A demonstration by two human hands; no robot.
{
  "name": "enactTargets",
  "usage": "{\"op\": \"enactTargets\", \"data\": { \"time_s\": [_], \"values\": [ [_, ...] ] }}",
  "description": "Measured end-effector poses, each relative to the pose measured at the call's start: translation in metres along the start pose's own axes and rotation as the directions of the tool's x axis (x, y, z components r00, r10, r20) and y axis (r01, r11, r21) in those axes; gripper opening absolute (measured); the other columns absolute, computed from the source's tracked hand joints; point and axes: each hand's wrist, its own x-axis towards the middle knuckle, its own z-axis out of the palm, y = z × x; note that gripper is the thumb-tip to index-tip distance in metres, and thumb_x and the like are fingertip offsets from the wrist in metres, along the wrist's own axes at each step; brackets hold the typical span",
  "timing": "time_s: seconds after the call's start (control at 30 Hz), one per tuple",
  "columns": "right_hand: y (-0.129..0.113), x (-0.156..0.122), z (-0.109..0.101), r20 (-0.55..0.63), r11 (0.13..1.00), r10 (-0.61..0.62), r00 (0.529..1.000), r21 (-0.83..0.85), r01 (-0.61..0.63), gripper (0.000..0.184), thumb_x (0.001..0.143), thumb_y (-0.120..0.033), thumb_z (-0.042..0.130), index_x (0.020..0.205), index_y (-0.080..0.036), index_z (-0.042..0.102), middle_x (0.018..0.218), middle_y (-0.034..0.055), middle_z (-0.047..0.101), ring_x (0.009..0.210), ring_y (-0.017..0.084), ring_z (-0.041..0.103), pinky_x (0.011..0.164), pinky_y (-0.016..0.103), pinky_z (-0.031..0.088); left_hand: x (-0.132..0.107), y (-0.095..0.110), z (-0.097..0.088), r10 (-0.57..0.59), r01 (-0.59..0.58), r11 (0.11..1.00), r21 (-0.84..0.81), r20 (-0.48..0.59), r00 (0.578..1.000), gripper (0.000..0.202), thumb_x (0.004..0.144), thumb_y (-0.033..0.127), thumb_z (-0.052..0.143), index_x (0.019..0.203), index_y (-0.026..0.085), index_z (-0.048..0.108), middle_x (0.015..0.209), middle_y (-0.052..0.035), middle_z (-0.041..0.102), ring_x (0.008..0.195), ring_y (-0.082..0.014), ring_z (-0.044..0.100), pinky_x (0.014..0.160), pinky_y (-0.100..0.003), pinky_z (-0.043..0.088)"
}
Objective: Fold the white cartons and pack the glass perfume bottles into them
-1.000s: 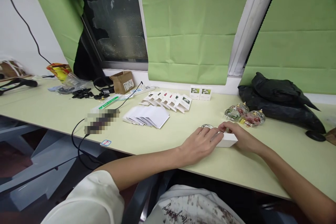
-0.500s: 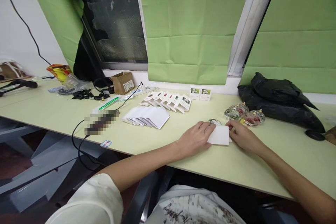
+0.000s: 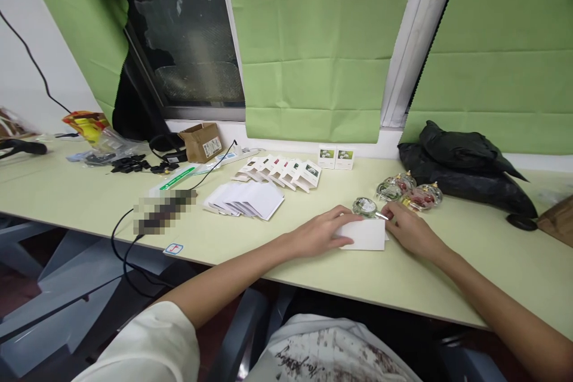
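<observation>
A small flat white box point(image 3: 364, 234) lies on the pale green table point(image 3: 286, 250). My left hand point(image 3: 320, 231) grips its left end, thumb on top and fingers curled around the edge. My right hand point(image 3: 409, 230) pinches the box's right end with closed fingers. Just behind the box rests a round clear glass ornament point(image 3: 364, 207), close to my right fingertips.
More glass ornaments point(image 3: 409, 194) sit by a black plastic bag point(image 3: 465, 170) at the right. A fan of white flat boxes point(image 3: 244, 200), printed cards point(image 3: 282, 170), two small printed boxes point(image 3: 335, 157), a cardboard box point(image 3: 201, 140) and a black cable point(image 3: 129, 239) lie left.
The white box was turned from under my hands to lie flat with its broad face up. The glass ornament now shows uncovered behind it. The view shifted slightly right.
</observation>
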Motion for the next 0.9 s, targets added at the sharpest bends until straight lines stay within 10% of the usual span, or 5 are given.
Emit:
{"op": "enactTargets", "data": {
  "time_s": [0.33, 0.5, 0.7, 0.9],
  "values": [
    [-0.001, -0.002, -0.001, 0.007, 1.000, 0.013, 1.000, -0.029, -0.013, 0.017, 0.099, -0.042, 0.049, 0.100, -0.026, 0.055, 0.106, 0.0079, 0.068, 0.094, 0.027, 0.065, 0.079, 0.038, 0.047, 0.004, -0.010, 0.014, -0.187, 0.174, 0.929, 0.328, 0.009, 0.982, 0.064, 0.102, 0.050, 0.057, 0.159, 0.025, 0.041, 0.140, -0.0143, 0.061, 0.126, -0.0326, 0.057, 0.108, -0.051, 0.048],
    [-0.003, -0.003, -0.001, -0.009, 1.000, 0.009, 1.000, -0.019, -0.009, 0.016, 0.099, -0.041, 0.050, 0.099, -0.026, 0.055, 0.104, 0.0075, 0.068, 0.092, 0.026, 0.065, 0.078, 0.038, 0.047, 0.000, 0.001, 0.027, -0.057, 0.058, 0.921, 0.386, -0.016, 0.998, 0.045, 0.107, 0.033, 0.048, 0.151, 0.021, 0.046, 0.154, -0.0144, 0.053, 0.143, -0.0277, 0.050, 0.116, -0.047, 0.045],
    [-0.002, -0.002, 0.000, -0.023, 1.000, 0.012, 1.000, -0.004, -0.012, 0.015, 0.097, -0.040, 0.052, 0.098, -0.026, 0.055, 0.104, 0.0073, 0.068, 0.090, 0.026, 0.064, 0.078, 0.038, 0.047, -0.013, 0.021, 0.048, -0.005, 0.013, 0.865, 0.502, -0.018, 1.000, 0.081, 0.099, 0.071, 0.045, 0.153, 0.010, 0.042, 0.164, -0.0241, 0.040, 0.155, -0.0368, 0.036, 0.125, -0.051, 0.036],
    [-0.003, -0.005, -0.002, -0.042, 0.999, 0.040, 0.998, -0.026, -0.041, 0.020, 0.096, -0.042, 0.053, 0.106, -0.025, 0.055, 0.114, 0.0096, 0.065, 0.098, 0.028, 0.064, 0.082, 0.040, 0.049, -0.016, 0.032, 0.050, 0.007, -0.004, 0.805, 0.593, -0.003, 1.000, 0.054, 0.103, 0.048, 0.057, 0.139, 0.009, 0.052, 0.156, -0.0250, 0.050, 0.145, -0.0368, 0.051, 0.120, -0.047, 0.045]
  ]
}}
